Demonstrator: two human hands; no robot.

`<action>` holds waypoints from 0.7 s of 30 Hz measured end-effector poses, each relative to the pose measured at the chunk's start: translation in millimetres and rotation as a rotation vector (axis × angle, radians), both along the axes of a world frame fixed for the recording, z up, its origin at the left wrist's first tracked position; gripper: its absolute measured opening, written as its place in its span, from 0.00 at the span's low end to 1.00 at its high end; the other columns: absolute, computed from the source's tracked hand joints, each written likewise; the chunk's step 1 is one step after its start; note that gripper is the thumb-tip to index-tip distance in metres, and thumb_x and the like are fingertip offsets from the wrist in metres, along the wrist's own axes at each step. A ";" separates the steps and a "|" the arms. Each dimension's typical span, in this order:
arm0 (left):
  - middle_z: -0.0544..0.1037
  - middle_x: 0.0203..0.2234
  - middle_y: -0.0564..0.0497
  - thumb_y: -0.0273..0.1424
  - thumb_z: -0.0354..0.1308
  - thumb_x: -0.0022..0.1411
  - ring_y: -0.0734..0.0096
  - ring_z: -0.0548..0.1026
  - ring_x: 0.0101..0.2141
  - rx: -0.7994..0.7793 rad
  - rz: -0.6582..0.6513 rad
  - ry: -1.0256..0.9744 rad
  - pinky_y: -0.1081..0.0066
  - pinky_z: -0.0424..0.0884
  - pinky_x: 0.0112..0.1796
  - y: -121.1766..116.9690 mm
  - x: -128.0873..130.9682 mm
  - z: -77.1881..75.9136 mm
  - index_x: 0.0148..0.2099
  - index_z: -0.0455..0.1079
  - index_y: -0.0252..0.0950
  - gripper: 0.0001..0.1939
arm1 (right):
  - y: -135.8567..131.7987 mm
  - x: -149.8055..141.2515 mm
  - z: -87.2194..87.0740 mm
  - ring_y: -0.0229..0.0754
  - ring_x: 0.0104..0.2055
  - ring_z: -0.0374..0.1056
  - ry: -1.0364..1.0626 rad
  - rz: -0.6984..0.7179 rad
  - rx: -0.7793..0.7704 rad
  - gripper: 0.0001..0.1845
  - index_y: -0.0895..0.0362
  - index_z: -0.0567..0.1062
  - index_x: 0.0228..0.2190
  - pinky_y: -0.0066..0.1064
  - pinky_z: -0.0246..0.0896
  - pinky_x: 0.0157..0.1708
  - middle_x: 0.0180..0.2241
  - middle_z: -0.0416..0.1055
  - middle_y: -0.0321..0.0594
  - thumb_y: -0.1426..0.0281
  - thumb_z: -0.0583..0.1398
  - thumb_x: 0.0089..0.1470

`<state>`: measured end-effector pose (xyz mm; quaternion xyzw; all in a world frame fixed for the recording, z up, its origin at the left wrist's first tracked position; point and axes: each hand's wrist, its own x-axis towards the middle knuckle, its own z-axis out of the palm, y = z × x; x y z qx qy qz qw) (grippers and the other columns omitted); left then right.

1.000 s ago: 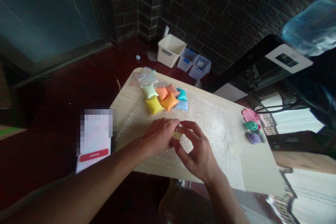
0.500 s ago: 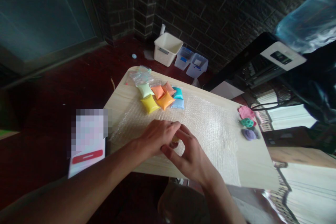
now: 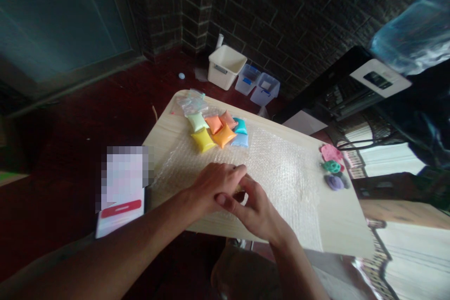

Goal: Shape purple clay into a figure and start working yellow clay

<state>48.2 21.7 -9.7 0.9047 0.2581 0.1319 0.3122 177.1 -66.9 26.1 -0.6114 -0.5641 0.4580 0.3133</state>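
Note:
My left hand (image 3: pixel 220 180) and my right hand (image 3: pixel 258 206) meet over the near part of the bubble wrap (image 3: pixel 281 168). Between them is a small pale yellowish lump (image 3: pixel 240 189), of which only a sliver shows; the fingers cover the rest. The left hand lies palm down over it, fingers together. From the right, my other hand curls round it, its thumb stretched towards the left hand. Beyond the hands lie several soft, pillow-shaped packets, among them a yellow packet (image 3: pixel 203 140), an orange packet (image 3: pixel 224 136) and a light blue packet (image 3: pixel 240 140).
Crumpled clear plastic bags (image 3: pixel 191 102) lie at the table's far left corner. Pink (image 3: pixel 331 153), green (image 3: pixel 331 166) and purple (image 3: pixel 335 182) shaped pieces sit near the right edge. A lit screen (image 3: pixel 121 215) stands at the left. A white basket (image 3: pixel 227 68) and clear bins (image 3: pixel 265 90) are on the floor.
Both hands stay together, with slightly shifted fingers; less of the pale lump shows now. The whole view has shifted a little. The packets lie as before.

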 end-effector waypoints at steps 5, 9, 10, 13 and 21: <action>0.83 0.35 0.47 0.36 0.66 0.60 0.60 0.81 0.34 -0.196 0.091 -0.303 0.66 0.68 0.33 2.6 -1.8 3.4 0.44 0.70 0.37 0.13 | 1.7 12.1 -5.1 0.47 0.44 0.73 0.133 -0.090 0.114 0.14 0.52 0.82 0.42 0.40 0.69 0.44 0.44 0.78 0.43 0.55 0.66 0.63; 0.84 0.44 0.45 0.39 0.71 0.59 0.61 0.82 0.41 -0.516 0.198 -0.559 0.67 0.76 0.37 12.7 -5.8 4.2 0.54 0.72 0.36 0.25 | 0.9 31.0 -8.5 0.52 0.54 0.73 0.459 -0.271 0.132 0.19 0.47 0.83 0.51 0.44 0.69 0.51 0.53 0.79 0.44 0.53 0.59 0.68; 0.84 0.45 0.44 0.41 0.71 0.60 0.61 0.82 0.42 -0.590 0.191 -0.590 0.66 0.77 0.38 14.7 -6.2 3.1 0.54 0.74 0.36 0.24 | 0.6 34.5 -9.9 0.52 0.53 0.74 0.531 -0.314 0.119 0.20 0.47 0.83 0.50 0.43 0.70 0.49 0.53 0.80 0.44 0.52 0.58 0.68; 0.85 0.43 0.43 0.41 0.70 0.62 0.61 0.83 0.41 -0.719 0.137 -0.675 0.65 0.79 0.41 17.3 -4.6 -2.6 0.51 0.78 0.35 0.20 | 0.1 39.3 -14.9 0.51 0.49 0.75 0.645 -0.380 0.075 0.20 0.48 0.84 0.47 0.41 0.72 0.44 0.50 0.81 0.44 0.51 0.58 0.67; 0.85 0.48 0.42 0.37 0.72 0.62 0.57 0.83 0.48 -1.053 0.169 -0.865 0.60 0.79 0.48 11.0 6.0 -4.1 0.53 0.82 0.39 0.18 | -2.1 37.5 -16.4 0.55 0.56 0.74 0.252 -0.268 0.240 0.25 0.46 0.78 0.59 0.51 0.74 0.51 0.59 0.76 0.47 0.52 0.53 0.71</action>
